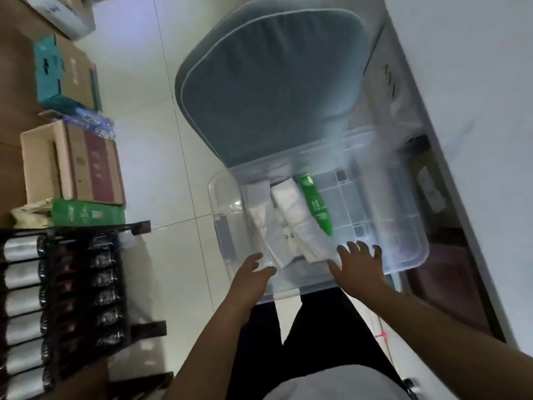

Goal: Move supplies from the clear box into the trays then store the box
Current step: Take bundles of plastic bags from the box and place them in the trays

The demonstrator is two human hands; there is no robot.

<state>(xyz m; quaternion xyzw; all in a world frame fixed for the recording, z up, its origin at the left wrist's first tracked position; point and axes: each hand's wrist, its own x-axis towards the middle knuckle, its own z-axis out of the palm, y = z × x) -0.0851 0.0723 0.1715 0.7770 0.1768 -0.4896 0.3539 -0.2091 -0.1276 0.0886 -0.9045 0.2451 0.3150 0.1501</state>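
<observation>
1. Now reaching into the clear box [389, 249], which is sitting partly on a grey seat cushion [268, 82] and overhanging it toward the body, lid off.
2. Bringing the left hand [251, 281] over the near wall toward the left edge of the white packets [285, 226], fingers loosely curled and apart, not yet closing on anything as far as the blur allows.
3. Holding the right hand [357, 267] with fingers spread wide, hovering at the right end of the same packets, gripping nothing.
4. Noting the packets leaning in a loose stack at the left of the box, with a green pack [315, 206] lying just beside them on the right; rest of the box floor looking bare.
5. Probably best squeezing the white stack between both palms from its two sides, since soft packets are likely to fan out or slip.
6. Lifting straight up and clearing the near rim, keeping the box from tipping off the cushion.
7. Leaving the green pack for a second trip; trays not clearly identifiable, possibly the dark rack [72, 284] at left.
</observation>
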